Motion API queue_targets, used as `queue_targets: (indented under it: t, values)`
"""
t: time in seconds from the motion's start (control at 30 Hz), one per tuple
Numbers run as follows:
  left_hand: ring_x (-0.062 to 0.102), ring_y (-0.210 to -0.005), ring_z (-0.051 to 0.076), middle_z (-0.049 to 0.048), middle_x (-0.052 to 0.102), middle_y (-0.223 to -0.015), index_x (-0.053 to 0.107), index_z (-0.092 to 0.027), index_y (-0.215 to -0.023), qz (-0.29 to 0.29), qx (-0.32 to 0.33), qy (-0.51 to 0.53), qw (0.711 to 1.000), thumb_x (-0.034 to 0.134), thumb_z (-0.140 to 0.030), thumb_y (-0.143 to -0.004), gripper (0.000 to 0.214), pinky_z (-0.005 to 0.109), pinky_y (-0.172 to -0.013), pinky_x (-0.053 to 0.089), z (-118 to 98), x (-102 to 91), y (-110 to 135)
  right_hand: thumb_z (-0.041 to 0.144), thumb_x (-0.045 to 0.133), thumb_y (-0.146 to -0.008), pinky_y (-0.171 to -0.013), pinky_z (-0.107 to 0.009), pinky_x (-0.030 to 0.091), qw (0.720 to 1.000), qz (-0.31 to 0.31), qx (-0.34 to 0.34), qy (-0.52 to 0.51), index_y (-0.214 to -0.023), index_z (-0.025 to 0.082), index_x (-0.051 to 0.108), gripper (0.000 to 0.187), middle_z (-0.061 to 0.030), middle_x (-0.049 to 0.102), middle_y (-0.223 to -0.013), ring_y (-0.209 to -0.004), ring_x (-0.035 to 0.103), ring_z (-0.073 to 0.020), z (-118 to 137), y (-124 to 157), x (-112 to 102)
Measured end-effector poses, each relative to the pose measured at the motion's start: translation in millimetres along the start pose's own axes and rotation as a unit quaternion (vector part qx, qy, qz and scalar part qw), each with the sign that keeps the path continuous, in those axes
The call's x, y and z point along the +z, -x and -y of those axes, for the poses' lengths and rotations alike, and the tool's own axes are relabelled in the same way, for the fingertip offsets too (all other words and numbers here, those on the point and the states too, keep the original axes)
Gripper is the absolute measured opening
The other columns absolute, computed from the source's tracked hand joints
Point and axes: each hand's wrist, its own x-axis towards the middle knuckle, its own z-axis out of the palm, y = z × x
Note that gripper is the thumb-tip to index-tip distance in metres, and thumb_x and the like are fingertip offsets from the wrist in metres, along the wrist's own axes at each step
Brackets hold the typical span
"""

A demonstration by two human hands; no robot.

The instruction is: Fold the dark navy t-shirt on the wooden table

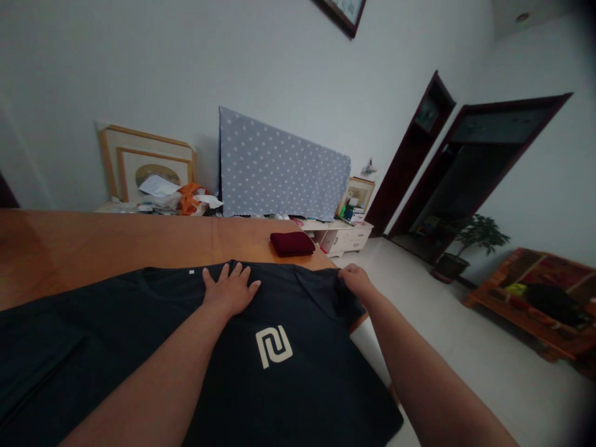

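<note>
A dark navy T-shirt [288, 385] with a white logo [274, 346] lies spread over the wooden table [93, 248]. My left hand [230, 288] rests flat on the shirt near its collar, fingers spread. Over at the table's right edge, my right hand [356, 279] is closed on the shirt's sleeve or shoulder fabric.
A folded dark red cloth [292, 243] lies on the table's far right corner. Behind stand a polka-dot covered panel [284, 171], framed pictures [144, 164], a low white cabinet [344, 239], a potted plant [470, 239] by a dark doorway and a wooden bench [535, 304].
</note>
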Motion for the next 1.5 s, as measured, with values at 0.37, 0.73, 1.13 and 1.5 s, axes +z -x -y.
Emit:
queue_targets:
  t: [0.37,0.73,1.13,1.5]
  values:
    - [0.015,-0.147,0.045,0.0072,0.029,-0.161,0.047,-0.031,-0.146,-0.011,-0.001,0.005,1.0,0.029,-0.068,-0.091,0.068,0.08,-0.106,-0.004,2.3,5.8,-1.9,0.033,0.061,-0.081,-0.073,-0.028,0.043,0.996,-0.07,-0.032,0.05,-0.099,0.022,0.065,0.022,-0.0059,0.07,-0.092,-0.087,0.063,-0.0212,28.4,17.7,-24.7]
    - [0.015,-0.147,0.045,0.0072,0.03,-0.161,0.046,-0.031,-0.146,-0.008,0.001,0.007,1.0,0.028,-0.069,-0.091,0.069,0.081,-0.104,-0.006,3.3,5.9,-2.8,0.045,0.052,-0.091,-0.076,-0.034,0.049,0.984,0.024,-0.17,-0.043,-0.134,0.029,0.056,0.046,-0.0048,0.072,-0.092,-0.083,0.068,-0.0235,88.8,111.9,-67.1]
    - [0.034,-0.138,0.042,0.0129,0.05,-0.147,0.06,-0.024,-0.128,-0.085,0.039,0.013,0.996,0.043,-0.057,-0.091,0.053,0.076,-0.109,0.001,-12.1,-11.6,2.4,0.054,0.061,-0.083,-0.075,-0.03,0.049,0.999,0.022,-0.024,-0.024,-0.121,0.017,0.065,0.053,-0.0118,0.073,-0.099,-0.088,0.069,-0.0237,0.5,97.4,-34.8]
    - [0.056,-0.103,0.029,0.0054,0.068,-0.097,0.069,-0.026,-0.087,0.002,0.286,0.111,0.952,0.063,-0.042,-0.081,0.018,0.045,-0.093,0.037,-70.4,-21.2,34.8,0.037,0.053,-0.081,-0.064,-0.027,0.042,0.993,0.015,-0.041,-0.106,-0.081,0.019,0.068,0.024,-0.0003,0.065,-0.071,-0.07,0.059,-0.0176,7.1,108.2,-33.6]
